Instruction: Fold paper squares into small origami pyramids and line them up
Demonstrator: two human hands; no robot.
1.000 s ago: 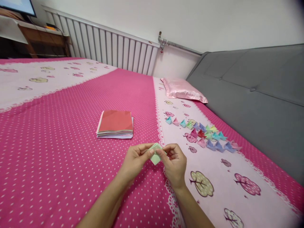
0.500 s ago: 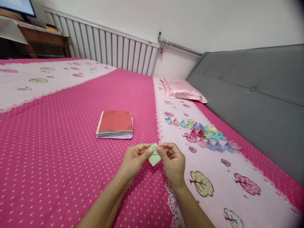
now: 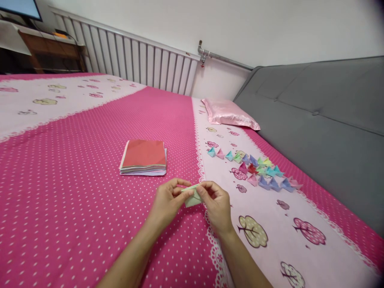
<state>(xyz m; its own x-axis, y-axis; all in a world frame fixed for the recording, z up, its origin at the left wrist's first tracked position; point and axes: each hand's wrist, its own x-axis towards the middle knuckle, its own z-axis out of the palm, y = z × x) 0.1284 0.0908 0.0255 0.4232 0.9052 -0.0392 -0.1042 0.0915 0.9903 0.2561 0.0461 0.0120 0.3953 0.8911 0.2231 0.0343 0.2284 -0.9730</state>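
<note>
My left hand and my right hand meet just above the pink dotted bedspread. Both pinch a small folded piece of pale green paper between thumb and fingers. A stack of square coloured paper sheets, red on top, lies a little beyond the hands to the left. To the right, several small folded paper shapes in blue, pink, green and red sit in a loose row on the pale band of the bedspread.
A pink satin pillow lies at the head end, against a grey padded headboard. A white radiator with a metal pipe runs along the far wall. A wooden desk and screen stand at the far left.
The green paper has gone from a diamond held upright to a flatter, narrower shape. Both hands have shifted slightly left and closer together.
</note>
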